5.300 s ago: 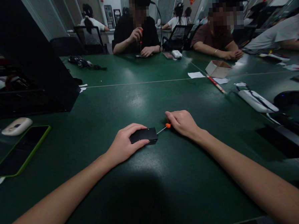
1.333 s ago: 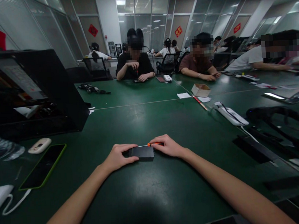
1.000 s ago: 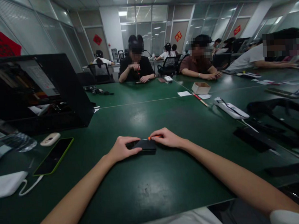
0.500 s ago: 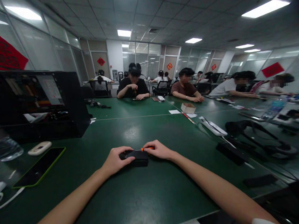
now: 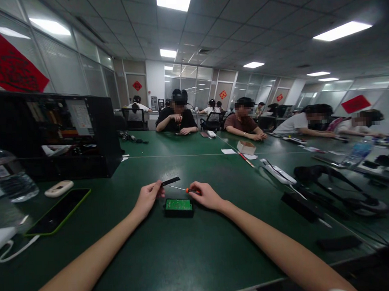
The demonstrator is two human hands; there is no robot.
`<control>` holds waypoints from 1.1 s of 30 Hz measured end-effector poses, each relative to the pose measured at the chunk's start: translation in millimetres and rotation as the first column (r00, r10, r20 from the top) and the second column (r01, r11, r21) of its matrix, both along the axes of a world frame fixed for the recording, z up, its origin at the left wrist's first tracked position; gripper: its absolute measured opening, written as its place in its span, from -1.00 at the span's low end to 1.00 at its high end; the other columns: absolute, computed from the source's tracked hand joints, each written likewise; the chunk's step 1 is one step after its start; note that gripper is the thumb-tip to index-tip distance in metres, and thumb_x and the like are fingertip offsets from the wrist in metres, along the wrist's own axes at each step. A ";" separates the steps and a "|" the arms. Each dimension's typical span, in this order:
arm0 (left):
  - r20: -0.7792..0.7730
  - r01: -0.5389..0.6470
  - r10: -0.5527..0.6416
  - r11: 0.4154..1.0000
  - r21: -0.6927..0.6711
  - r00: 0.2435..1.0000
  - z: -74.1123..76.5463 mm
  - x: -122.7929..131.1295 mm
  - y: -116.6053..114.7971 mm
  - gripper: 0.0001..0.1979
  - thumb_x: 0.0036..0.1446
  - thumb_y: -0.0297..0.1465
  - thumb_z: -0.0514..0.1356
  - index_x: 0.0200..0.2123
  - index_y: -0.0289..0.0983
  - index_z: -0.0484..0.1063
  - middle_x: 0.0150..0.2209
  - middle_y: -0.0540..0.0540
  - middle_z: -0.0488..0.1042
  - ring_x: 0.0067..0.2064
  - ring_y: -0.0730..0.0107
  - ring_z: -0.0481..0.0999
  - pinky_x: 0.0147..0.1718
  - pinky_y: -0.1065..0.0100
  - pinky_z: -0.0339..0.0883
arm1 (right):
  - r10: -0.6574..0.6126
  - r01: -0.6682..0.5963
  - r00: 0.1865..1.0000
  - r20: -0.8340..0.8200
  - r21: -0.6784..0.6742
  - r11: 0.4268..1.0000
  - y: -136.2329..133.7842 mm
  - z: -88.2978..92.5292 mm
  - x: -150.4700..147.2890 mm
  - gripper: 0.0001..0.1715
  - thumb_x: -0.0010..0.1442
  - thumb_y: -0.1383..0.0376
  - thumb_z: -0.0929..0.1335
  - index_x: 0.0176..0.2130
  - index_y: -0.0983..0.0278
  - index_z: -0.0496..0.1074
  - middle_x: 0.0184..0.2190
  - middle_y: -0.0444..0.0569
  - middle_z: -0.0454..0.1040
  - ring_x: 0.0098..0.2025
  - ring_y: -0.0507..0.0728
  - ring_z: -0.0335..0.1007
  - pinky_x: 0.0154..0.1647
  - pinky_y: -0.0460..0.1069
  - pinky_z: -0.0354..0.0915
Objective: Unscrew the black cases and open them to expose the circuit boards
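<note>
A small black box (image 5: 179, 213) sits on the green table between my hands, its top off and a green circuit board (image 5: 178, 204) showing inside. My left hand (image 5: 148, 198) pinches a thin black cover (image 5: 170, 181), held tilted above and behind the box. In my right hand (image 5: 206, 195) is an orange and black screwdriver (image 5: 194, 191). Its thin metal shaft points left, towards the cover, above the box's far edge. Neither hand touches the box.
On the left stand an open computer case (image 5: 104, 137), a water bottle (image 5: 12, 176) and a phone (image 5: 59, 212). To the right lie a white power strip (image 5: 278, 172) and a black headset (image 5: 316, 174). Several people work across the table, near a small open carton (image 5: 246, 148).
My left hand has lifted the black cover off the box, up and away, baring the circuit board. My right hand keeps hold of the screwdriver, now clear of the box.
</note>
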State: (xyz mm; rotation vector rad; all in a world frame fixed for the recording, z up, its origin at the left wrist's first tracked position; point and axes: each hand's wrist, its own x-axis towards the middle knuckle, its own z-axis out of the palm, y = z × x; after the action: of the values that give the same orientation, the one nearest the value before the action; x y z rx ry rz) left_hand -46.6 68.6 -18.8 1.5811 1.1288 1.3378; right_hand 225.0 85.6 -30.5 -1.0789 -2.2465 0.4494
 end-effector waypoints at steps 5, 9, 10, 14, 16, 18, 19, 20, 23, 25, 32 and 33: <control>0.012 -0.002 0.002 1.000 -0.029 1.000 0.9 0.9 -2.8 -0.34 0.19 0.15 0.13 -0.64 -0.30 0.42 -0.64 -0.06 0.42 -0.57 0.40 0.38 -0.44 0.37 0.28 | 0.039 -0.049 0.989 0.142 0.068 0.996 -4.3 3.5 -0.3 -0.80 0.26 0.25 0.36 -0.12 0.29 0.46 -0.21 0.03 0.55 -0.21 0.11 0.42 -0.16 0.00 0.27; 0.008 0.045 -0.045 0.997 -0.065 0.999 3.8 3.3 -5.1 -0.39 0.18 0.08 0.18 -0.66 -0.30 0.43 -0.66 -0.06 0.41 -0.57 0.41 0.36 -0.43 0.37 0.27 | 0.083 -0.104 0.978 0.192 0.101 0.990 -6.5 6.1 0.1 -0.74 0.28 0.26 0.35 -0.05 0.29 0.45 -0.16 0.05 0.53 -0.17 0.13 0.42 -0.12 0.02 0.28; 0.010 0.058 -0.057 0.996 -0.075 0.998 4.5 3.7 -4.9 -0.41 0.17 0.07 0.20 -0.64 -0.30 0.44 -0.64 -0.07 0.43 -0.56 0.41 0.37 -0.43 0.37 0.28 | 0.092 -0.114 0.977 0.193 0.107 0.988 -6.8 6.4 0.3 -0.73 0.29 0.25 0.34 -0.03 0.30 0.45 -0.16 0.05 0.53 -0.16 0.14 0.42 -0.11 0.03 0.29; 0.023 0.091 -0.089 0.990 -0.105 0.996 6.8 3.6 -3.0 -0.49 0.12 0.02 0.25 -0.57 -0.31 0.47 -0.58 -0.09 0.49 -0.53 0.40 0.41 -0.44 0.37 0.30 | 0.115 -0.137 0.980 0.162 0.132 0.982 -7.4 8.5 1.0 -0.70 0.37 0.17 0.29 -0.02 0.30 0.45 -0.15 0.06 0.51 -0.14 0.14 0.41 -0.07 0.04 0.30; 0.031 0.096 -0.093 0.989 -0.116 0.995 7.9 3.1 -2.4 -0.52 0.10 0.00 0.27 -0.54 -0.32 0.46 -0.55 -0.09 0.50 -0.52 0.40 0.41 -0.44 0.37 0.31 | 0.119 -0.137 0.985 0.127 0.145 0.980 -8.7 12.1 0.2 -0.68 0.41 0.14 0.25 -0.06 0.29 0.46 -0.14 0.06 0.51 -0.11 0.13 0.40 -0.04 0.04 0.30; 0.039 0.098 -0.094 0.987 -0.125 0.995 8.7 2.9 -2.4 -0.54 0.08 -0.01 0.29 -0.52 -0.32 0.45 -0.53 -0.09 0.51 -0.51 0.41 0.42 -0.43 0.37 0.32 | 0.122 -0.136 0.988 0.090 0.160 0.978 -12.1 17.8 -2.3 -0.64 0.45 0.14 0.19 -0.07 0.29 0.45 -0.12 0.06 0.50 -0.05 0.12 0.40 0.03 0.04 0.29; 0.042 0.099 -0.095 0.987 -0.129 0.995 8.9 3.0 -2.5 -0.55 0.06 -0.02 0.30 -0.51 -0.32 0.45 -0.52 -0.09 0.52 -0.51 0.40 0.43 -0.43 0.37 0.33 | 0.127 -0.138 0.989 0.076 0.167 0.976 -15.0 21.0 -4.3 -0.62 0.47 0.15 0.16 -0.07 0.28 0.45 -0.10 0.06 0.50 -0.02 0.12 0.39 0.07 0.04 0.29; 0.045 0.101 -0.095 0.986 -0.132 0.994 8.9 3.1 -2.6 -0.56 0.05 -0.02 0.30 -0.50 -0.32 0.45 -0.52 -0.09 0.52 -0.50 0.40 0.43 -0.42 0.36 0.33 | 0.133 -0.143 0.989 0.070 0.172 0.975 -18.8 24.3 -6.9 -0.60 0.48 0.16 0.13 -0.05 0.28 0.44 -0.08 0.06 0.51 0.00 0.12 0.39 0.09 0.05 0.28; 0.055 0.101 -0.094 0.985 -0.138 0.994 8.3 3.7 -2.5 -0.56 0.04 -0.03 0.31 -0.49 -0.32 0.44 -0.52 -0.08 0.51 -0.50 0.40 0.43 -0.41 0.36 0.34 | 0.159 -0.175 0.982 0.104 0.175 0.969 -34.7 30.9 -17.9 -0.57 0.43 0.06 0.20 0.04 0.28 0.43 -0.03 0.10 0.52 0.02 0.17 0.40 0.11 0.09 0.29; 0.063 0.098 -0.090 0.985 -0.141 0.994 7.7 4.1 -2.0 -0.57 0.03 -0.03 0.32 -0.48 -0.33 0.44 -0.52 -0.07 0.51 -0.50 0.41 0.44 -0.40 0.36 0.35 | 0.169 -0.198 0.971 0.168 0.173 0.965 -46.9 31.9 -26.2 -0.43 0.32 -0.03 0.33 0.12 0.29 0.41 -0.02 0.16 0.52 0.00 0.25 0.43 0.09 0.15 0.29; 0.069 0.092 -0.082 0.985 -0.145 0.994 7.7 3.4 -1.3 -0.57 0.03 -0.04 0.32 -0.48 -0.34 0.46 -0.51 -0.08 0.52 -0.51 0.41 0.44 -0.42 0.36 0.34 | 0.170 -0.203 0.964 0.202 0.152 0.967 -57.9 44.7 -28.9 -0.30 0.24 0.11 0.43 0.28 0.25 0.29 0.11 0.15 0.51 0.08 0.25 0.46 0.12 0.13 0.34; 0.066 0.093 -0.084 0.985 -0.146 0.994 7.5 3.2 -1.1 -0.57 0.04 -0.04 0.31 -0.48 -0.34 0.46 -0.51 -0.08 0.52 -0.51 0.41 0.45 -0.43 0.36 0.34 | 0.146 -0.174 0.974 0.175 0.157 0.972 -52.1 51.2 -22.1 -0.32 0.24 0.11 0.43 0.27 0.24 0.31 0.13 0.12 0.50 0.11 0.22 0.45 0.14 0.10 0.34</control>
State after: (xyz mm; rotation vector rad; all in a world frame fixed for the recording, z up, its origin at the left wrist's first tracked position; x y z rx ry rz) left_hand -43.4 67.5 -11.3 1.4563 1.0838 1.2064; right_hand 203.0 33.5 20.7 -0.8772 -2.4767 0.2340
